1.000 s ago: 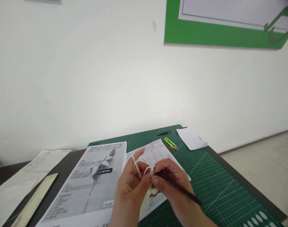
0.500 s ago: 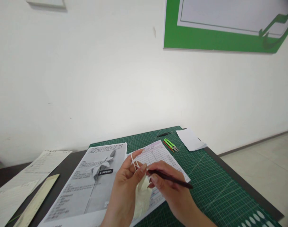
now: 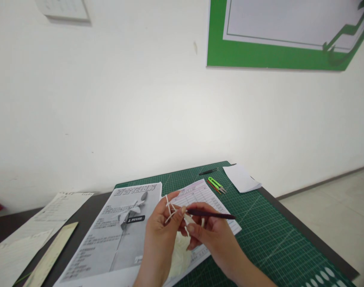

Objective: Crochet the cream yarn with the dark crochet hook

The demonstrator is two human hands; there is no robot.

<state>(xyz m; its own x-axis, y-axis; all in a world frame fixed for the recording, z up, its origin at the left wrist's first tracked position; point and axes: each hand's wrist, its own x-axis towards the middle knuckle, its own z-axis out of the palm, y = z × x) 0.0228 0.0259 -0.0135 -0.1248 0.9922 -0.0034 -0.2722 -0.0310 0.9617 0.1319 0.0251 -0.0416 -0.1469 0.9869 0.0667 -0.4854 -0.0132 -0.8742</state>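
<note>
Yarn [image 3: 171, 207] is looped around the raised forefinger of the left hand [image 3: 162, 235], whose fingers are curled and pinch a cream knitted piece [image 3: 179, 255] above the printed sheet [image 3: 116, 235]. Right hand [image 3: 213, 237]: fingers closed on a dark hook [image 3: 213, 215], held level over the green mat [image 3: 268, 235].

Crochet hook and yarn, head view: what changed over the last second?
The crochet hook in the right hand swung from pointing down-right to nearly level, its tip now at the left hand. The white crocheted piece dropped from between the fingertips to hang below them. The white yarn stayed looped over the left forefinger. Papers, green snips and cutting mat did not move.
</note>
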